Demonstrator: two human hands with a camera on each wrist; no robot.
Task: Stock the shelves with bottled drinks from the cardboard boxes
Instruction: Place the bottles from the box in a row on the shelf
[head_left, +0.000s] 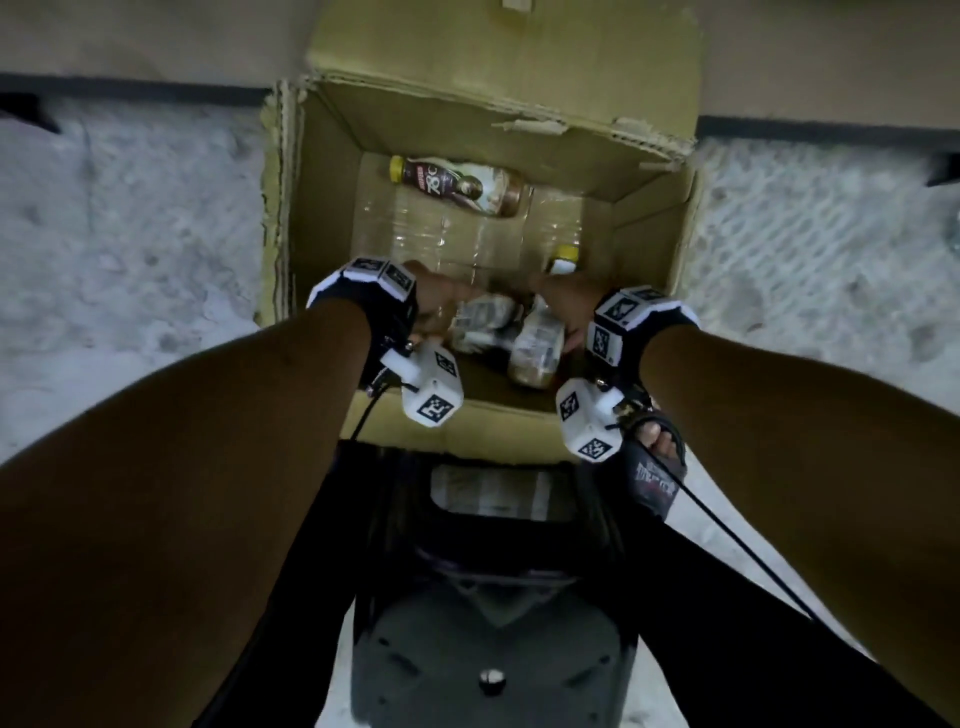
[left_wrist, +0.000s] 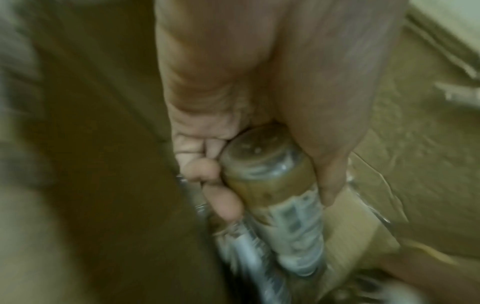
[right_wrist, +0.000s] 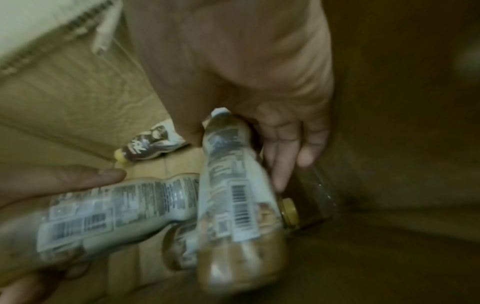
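Head view: both hands are gripping white-labelled brown drink bottles inside the open cardboard box (head_left: 291, 218); the left hand (head_left: 436, 301) is wrapping one bottle (head_left: 480, 322), the right hand (head_left: 563, 312) another (head_left: 537, 348); the bottles are nearly touching, so one could be knocked loose.

Pale, speckled floor (head_left: 130, 218) — rough in texture, running up to a dark baseboard strip (head_left: 130, 85) along the far wall. Resting directly on it, an open cardboard box (head_left: 291, 218), far flap folded up against the wall, torn along its left and far rims. Just beside the box's near edge, a dark plastic stool or crate (head_left: 493, 649) — also standing on the floor. At the right near corner of the box, a foot in a black sandal (head_left: 655, 467) planted on the floor.
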